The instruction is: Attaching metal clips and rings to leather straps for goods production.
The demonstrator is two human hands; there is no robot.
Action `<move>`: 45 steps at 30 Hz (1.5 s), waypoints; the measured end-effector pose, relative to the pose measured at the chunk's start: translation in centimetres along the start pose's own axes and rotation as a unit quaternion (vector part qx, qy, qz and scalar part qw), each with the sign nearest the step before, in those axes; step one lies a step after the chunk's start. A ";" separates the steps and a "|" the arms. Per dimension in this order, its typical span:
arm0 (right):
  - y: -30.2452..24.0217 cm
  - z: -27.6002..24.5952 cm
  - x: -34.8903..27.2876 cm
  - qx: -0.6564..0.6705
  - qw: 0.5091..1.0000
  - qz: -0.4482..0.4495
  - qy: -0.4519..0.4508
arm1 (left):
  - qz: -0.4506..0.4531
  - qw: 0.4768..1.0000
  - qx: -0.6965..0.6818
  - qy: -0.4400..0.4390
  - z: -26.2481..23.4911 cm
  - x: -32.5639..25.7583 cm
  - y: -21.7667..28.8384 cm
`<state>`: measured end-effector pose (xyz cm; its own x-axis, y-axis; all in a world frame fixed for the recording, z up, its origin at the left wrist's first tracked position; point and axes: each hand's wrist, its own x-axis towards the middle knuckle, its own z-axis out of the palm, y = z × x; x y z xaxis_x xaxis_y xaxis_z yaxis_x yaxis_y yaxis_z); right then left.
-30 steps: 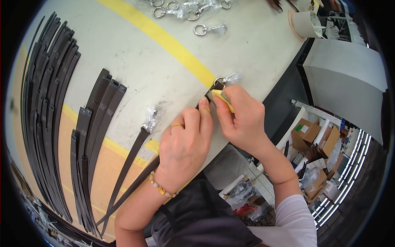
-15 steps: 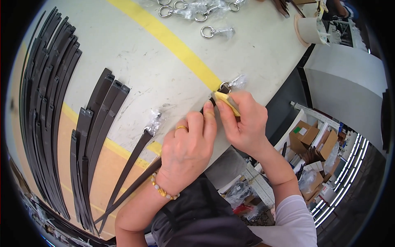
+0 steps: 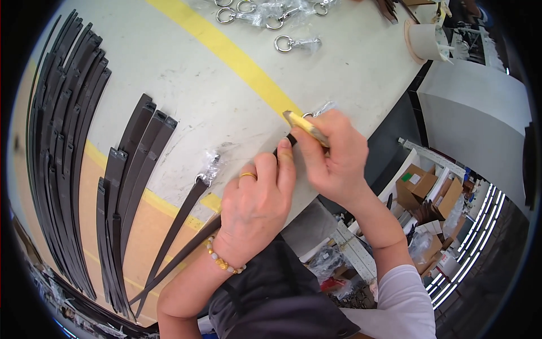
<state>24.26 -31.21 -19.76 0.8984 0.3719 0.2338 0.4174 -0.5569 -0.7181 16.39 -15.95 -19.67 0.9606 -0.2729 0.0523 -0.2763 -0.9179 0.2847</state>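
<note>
My left hand (image 3: pixel 254 192) lies palm down with its fingers clamped on a dark strap (image 3: pixel 195 243), near the strap's upper end. The strap runs back under my wrist toward the lower left. In my right hand (image 3: pixel 339 155) I have a yellow block (image 3: pixel 306 129) with a greyish edge, my fingers closed tight on it; its tip points up and left, just beyond the strap end. A metal ring (image 3: pixel 305 114) with a clear plastic wrapper (image 3: pixel 326 108) sits just behind the block, partly hidden by it. To the left of my left hand, a second strap (image 3: pixel 182 221) bears a wrapped ring. Farther left on the surface (image 3: pixel 237 113) lie dark straps in two groups, and more wrapped rings (image 3: pixel 283 43) lie at the top.
</note>
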 end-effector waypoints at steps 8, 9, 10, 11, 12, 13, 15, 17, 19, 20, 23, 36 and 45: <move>-1.1 -2.1 -0.9 -0.020 0.988 0.079 -0.133 | -0.008 1.000 0.027 -0.008 0.0 -0.3 -0.2; -1.4 -2.1 -0.7 0.003 0.993 0.089 -0.078 | -0.007 1.000 0.023 -0.007 -0.1 -0.2 -0.1; -1.6 -1.9 -0.5 0.028 0.995 0.098 -0.023 | -0.008 1.000 0.021 -0.007 -0.2 0.0 0.0; -1.4 -1.4 -0.2 0.025 0.995 0.099 -0.024 | -0.008 1.000 0.019 -0.008 -0.3 0.1 0.2; -0.9 -0.4 0.1 0.017 0.997 0.073 -0.029 | -0.009 1.000 0.020 -0.008 -0.2 0.1 0.2; -0.6 0.1 0.3 0.009 0.998 0.047 -0.035 | -0.009 1.000 0.013 -0.001 -0.1 0.2 0.3; -0.5 -0.4 -0.3 -0.013 0.997 0.044 -0.057 | -0.013 1.000 0.010 0.003 0.2 0.1 0.2; -1.0 -1.7 -1.2 -0.039 0.995 0.042 -0.080 | -0.011 1.000 0.028 0.005 0.1 -0.1 0.0; -1.4 -3.0 -1.5 -0.020 0.982 0.119 -0.144 | -0.012 0.999 0.035 -0.001 0.0 -0.2 0.0; -1.5 -2.7 -1.2 -0.019 0.982 0.118 -0.145 | -0.012 0.999 0.042 -0.009 0.0 -0.2 -0.1; -1.4 -1.4 -0.2 0.037 0.995 0.094 -0.003 | -0.006 1.000 0.030 0.005 0.1 0.0 0.1; -0.2 -0.8 -0.2 0.009 0.998 0.057 -0.021 | -0.012 0.999 0.030 0.002 -0.2 0.3 0.2; -1.0 -1.6 -0.4 0.021 0.997 0.068 -0.015 | -0.018 0.999 0.043 -0.018 -0.2 0.2 0.1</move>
<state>23.65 -31.97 -18.09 0.9417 0.3167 0.1137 0.2852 -0.5721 -0.7690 16.53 -16.07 -19.40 0.9687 -0.2480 0.0079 -0.2445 -0.9484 0.2019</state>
